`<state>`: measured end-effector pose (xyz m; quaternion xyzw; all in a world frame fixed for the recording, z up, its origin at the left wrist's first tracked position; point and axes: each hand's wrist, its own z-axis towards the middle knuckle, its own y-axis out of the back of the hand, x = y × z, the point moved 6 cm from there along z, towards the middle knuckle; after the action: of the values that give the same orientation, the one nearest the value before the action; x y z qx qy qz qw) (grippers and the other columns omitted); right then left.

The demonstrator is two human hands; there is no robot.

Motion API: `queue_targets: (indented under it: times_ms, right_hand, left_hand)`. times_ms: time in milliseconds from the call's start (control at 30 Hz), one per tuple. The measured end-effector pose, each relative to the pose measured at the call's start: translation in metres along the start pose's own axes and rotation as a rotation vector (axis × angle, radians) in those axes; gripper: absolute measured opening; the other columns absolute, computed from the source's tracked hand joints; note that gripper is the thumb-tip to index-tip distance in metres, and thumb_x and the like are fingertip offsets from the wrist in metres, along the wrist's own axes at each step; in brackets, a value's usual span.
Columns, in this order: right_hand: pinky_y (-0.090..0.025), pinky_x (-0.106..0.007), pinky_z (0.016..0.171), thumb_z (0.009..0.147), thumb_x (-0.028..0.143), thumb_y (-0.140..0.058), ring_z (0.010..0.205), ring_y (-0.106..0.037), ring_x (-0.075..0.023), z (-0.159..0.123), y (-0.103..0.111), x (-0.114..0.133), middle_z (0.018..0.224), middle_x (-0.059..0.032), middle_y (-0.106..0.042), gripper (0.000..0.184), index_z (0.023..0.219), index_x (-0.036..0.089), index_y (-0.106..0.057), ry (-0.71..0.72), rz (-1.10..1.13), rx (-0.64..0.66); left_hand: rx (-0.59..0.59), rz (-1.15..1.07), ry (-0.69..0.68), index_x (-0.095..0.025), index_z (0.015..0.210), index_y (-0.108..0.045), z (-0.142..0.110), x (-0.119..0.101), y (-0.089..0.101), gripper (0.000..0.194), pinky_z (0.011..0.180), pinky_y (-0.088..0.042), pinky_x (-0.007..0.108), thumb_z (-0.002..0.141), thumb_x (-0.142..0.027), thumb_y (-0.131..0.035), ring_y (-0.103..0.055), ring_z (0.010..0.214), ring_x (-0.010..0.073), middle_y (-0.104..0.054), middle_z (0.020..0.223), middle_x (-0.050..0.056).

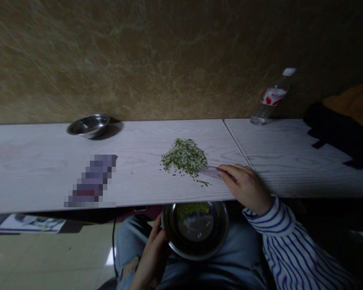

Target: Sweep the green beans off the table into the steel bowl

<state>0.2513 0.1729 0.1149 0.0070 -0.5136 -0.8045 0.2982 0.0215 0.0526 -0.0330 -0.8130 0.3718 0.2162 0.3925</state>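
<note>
A loose heap of mung beans mixed with white grains (186, 155) lies on the table. My right hand (245, 185) pinches a clear, flat plastic piece (210, 172), whose far end touches the heap's lower right edge; its exact kind I cannot make out. Under the table's front edge, a steel bowl (196, 251) rests at my lap. Green beans (192, 209) are gathered at its far side, and its bottom is shiny. My left hand (157, 245) is closed on the bowl's left rim, its fingers partly hidden.
A second steel bowl (89, 125) stands at the back left by the wall. A pixelated flat object (92, 179) lies on the left. At the back right are an upright plastic bottle (272, 96) and dark and orange cloth (347, 117). A seam (237, 141) crosses the tabletop.
</note>
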Motion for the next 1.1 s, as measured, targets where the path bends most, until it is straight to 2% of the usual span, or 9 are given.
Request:
queue_targets:
  times_ms: [100, 400, 533, 733, 900, 1100]
  right_hand:
    - [-0.051, -0.036, 0.076, 0.093, 0.022, -0.054, 0.082, -0.069, -0.0225, 0.001, -0.002, 0.002, 0.09, -0.0072, -0.075, 0.02, 0.104, 0.018, -0.071, 0.003, 0.002, 0.008]
    - [-0.051, -0.036, 0.076, 0.093, 0.02, -0.055, 0.082, -0.069, -0.0222, 0.001, -0.001, 0.011, 0.091, -0.0073, -0.075, 0.019, 0.104, 0.017, -0.07, 0.039, 0.031, 0.021]
    - [-0.051, -0.037, 0.077, 0.092, 0.019, -0.056, 0.083, -0.069, -0.0229, 0.003, -0.002, 0.008, 0.091, -0.0081, -0.076, 0.019, 0.104, 0.016, -0.071, 0.016, 0.017, -0.006]
    - [-0.051, -0.035, 0.076, 0.092, 0.019, -0.056, 0.08, -0.069, -0.0224, 0.006, -0.007, 0.012, 0.087, -0.0071, -0.075, 0.019, 0.104, 0.017, -0.071, 0.021, -0.013, 0.008]
    - [-0.05, -0.035, 0.076, 0.092, 0.018, -0.056, 0.082, -0.069, -0.0222, 0.005, -0.003, 0.014, 0.09, -0.0074, -0.076, 0.019, 0.103, 0.016, -0.071, 0.037, 0.008, 0.013]
    - [-0.051, -0.036, 0.076, 0.092, 0.018, -0.057, 0.082, -0.07, -0.023, 0.007, -0.005, 0.009, 0.091, -0.0084, -0.076, 0.02, 0.105, 0.016, -0.071, 0.0, -0.005, 0.021]
  left_hand:
    - [0.031, -0.001, 0.002, -0.024, 0.133, -0.058, 0.0, 0.0, -0.001, 0.065, 0.095, -0.046, 0.041, 0.068, -0.02, -0.068, -0.065, 0.106, 0.029, -0.075, 0.105, 0.007]
    - [0.002, -0.016, -0.047, -0.023, 0.131, -0.06, -0.004, -0.007, -0.004, 0.065, 0.101, -0.042, 0.041, 0.067, -0.021, -0.07, -0.06, 0.116, 0.0298, -0.075, 0.11, 0.008]
    - [-0.019, -0.003, -0.035, -0.023, 0.132, -0.06, -0.003, -0.005, -0.002, 0.065, 0.1, -0.044, 0.041, 0.068, -0.021, -0.069, -0.061, 0.116, 0.0298, -0.075, 0.109, 0.007]
    - [0.026, -0.04, -0.039, -0.026, 0.126, -0.063, -0.002, -0.004, 0.0, 0.06, 0.103, -0.041, 0.039, 0.067, -0.02, -0.07, -0.059, 0.119, 0.0276, -0.075, 0.111, 0.005]
    - [0.028, -0.036, -0.031, -0.027, 0.123, -0.065, 0.0, -0.007, 0.003, 0.059, 0.104, -0.04, 0.039, 0.066, -0.019, -0.071, -0.059, 0.118, 0.0276, -0.074, 0.112, 0.003]
    - [0.06, -0.054, -0.043, -0.025, 0.128, -0.063, 0.002, -0.004, 0.001, 0.059, 0.104, -0.04, 0.04, 0.069, -0.017, -0.068, -0.059, 0.118, 0.0282, -0.075, 0.111, 0.006]
